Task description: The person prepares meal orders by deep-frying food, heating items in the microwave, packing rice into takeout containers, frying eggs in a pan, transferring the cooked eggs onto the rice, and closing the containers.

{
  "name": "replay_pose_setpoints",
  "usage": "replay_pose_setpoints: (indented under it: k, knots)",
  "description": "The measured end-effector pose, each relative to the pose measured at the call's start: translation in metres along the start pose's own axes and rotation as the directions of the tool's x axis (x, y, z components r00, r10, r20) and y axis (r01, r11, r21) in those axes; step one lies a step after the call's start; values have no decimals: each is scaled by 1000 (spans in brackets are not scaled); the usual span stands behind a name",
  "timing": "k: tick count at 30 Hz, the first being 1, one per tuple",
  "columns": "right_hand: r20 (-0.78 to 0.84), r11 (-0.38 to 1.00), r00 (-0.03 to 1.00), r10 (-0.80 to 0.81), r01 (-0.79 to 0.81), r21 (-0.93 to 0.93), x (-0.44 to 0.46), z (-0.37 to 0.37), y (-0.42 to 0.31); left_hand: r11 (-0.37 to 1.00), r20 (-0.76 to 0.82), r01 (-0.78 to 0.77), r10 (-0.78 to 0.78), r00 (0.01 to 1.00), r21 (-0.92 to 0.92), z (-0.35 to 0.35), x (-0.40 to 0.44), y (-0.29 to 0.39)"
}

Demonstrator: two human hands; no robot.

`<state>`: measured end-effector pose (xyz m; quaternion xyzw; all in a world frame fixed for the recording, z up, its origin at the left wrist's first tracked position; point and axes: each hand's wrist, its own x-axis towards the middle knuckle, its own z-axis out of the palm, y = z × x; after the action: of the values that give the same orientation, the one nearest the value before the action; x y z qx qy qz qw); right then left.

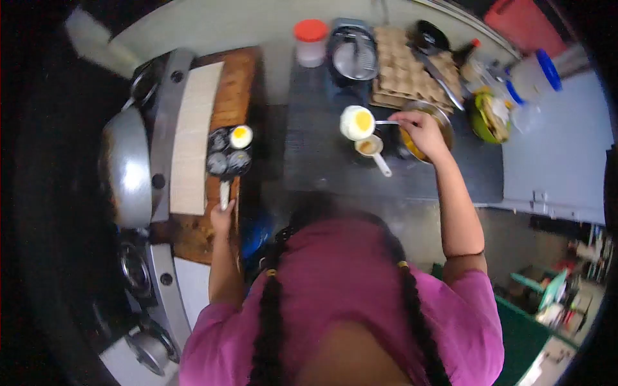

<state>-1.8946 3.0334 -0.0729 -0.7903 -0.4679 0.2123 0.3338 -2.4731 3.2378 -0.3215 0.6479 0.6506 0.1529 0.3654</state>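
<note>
A: From where I stand, what do the hands hold?
B: The left hand (222, 217) is closed around the pale handle (224, 195) of a four-cup pan (228, 154). The pan is just beyond this hand, over the wooden surface (233, 96). One cup, the far right one, has an egg (241, 136) with a yellow yolk.
A: And the right hand (421, 132)?
B: It is closed on a thin metal utensil (388, 122), and it reaches over a metal bowl (444, 119) with yellow contents. At the utensil's other end, left of this hand, I see a white round piece with yellow centre (360, 122). How it is supported, I cannot tell.
A: What is around them?
B: A white-handled scoop (369, 147) is just beside this white piece, over the dark bench (315, 154). Beyond the right hand are the egg trays (399, 71) and a knife (444, 83).
</note>
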Motion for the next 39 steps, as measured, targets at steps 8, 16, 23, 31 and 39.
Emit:
replay_pose_setpoints:
  k: [8,16,23,31,39]
  knots:
    - [-117,978,976,182,-192,-79,-87,-83,35,987,233,-132,150,961,-91,1,26,-25]
    - [-384,943,885,262,-320,-93,-254,-186,121,527,-286,-70,563,776,847,-5,4,54]
    - [-548,847,700,458,-530,31,-426,-255,192,472,-218,-774,881,419,422,98,-94,320]
    - [-597,602,388,702,-771,207,-582,-319,268,61,104,-955,994,32,-290,292,-329,509]
    - [-585,447,134,800,-784,431,-653,-387,369,331,559,-763,827,-48,-555,406,-487,547]
